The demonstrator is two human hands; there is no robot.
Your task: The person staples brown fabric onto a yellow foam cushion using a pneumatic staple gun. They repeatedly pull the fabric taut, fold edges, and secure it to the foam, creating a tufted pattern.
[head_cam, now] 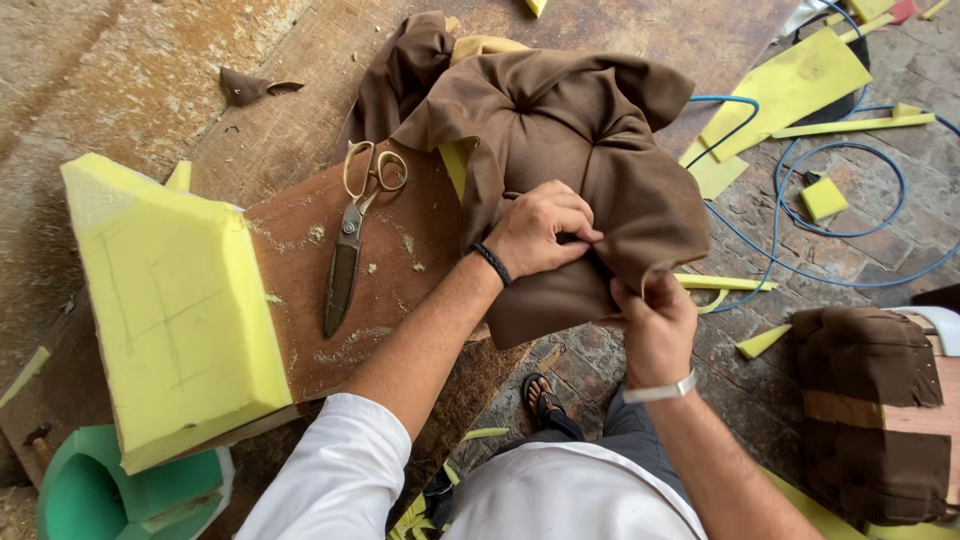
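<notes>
- The left hand (538, 230) lies on the brown fabric (580, 150), fingers curled and pinching a fold of the cloth near its lower edge; a dark band sits on that wrist.
- The right hand (655, 320) is closed on the fabric's lower edge just below and beside the left hand, thumb and fingers gripping the cloth; a pale watch strap circles that wrist.
- The brown fabric is draped in gathered pleats over a yellow foam piece, of which only corners show at its top and left side. It rests at the right end of the wooden board (390, 270), overhanging the edge.
- A pair of scissors (355, 235) with brass-coloured handles lies shut on the board, left of the left forearm, blades pointing toward the person.
- A large yellow foam block (170, 310) with pencil lines lies at the left end of the board.
- A green tub (90, 495) stands below the block, partly hidden by it; what it holds cannot be told.
- On the brick floor to the right, a blue cable (840, 225) loops among yellow foam offcuts (785, 85).
- At the lower right stands a brown covered cushion (870, 410), well apart from the hands.
- A sandalled foot (545, 400) shows below the board's edge.
</notes>
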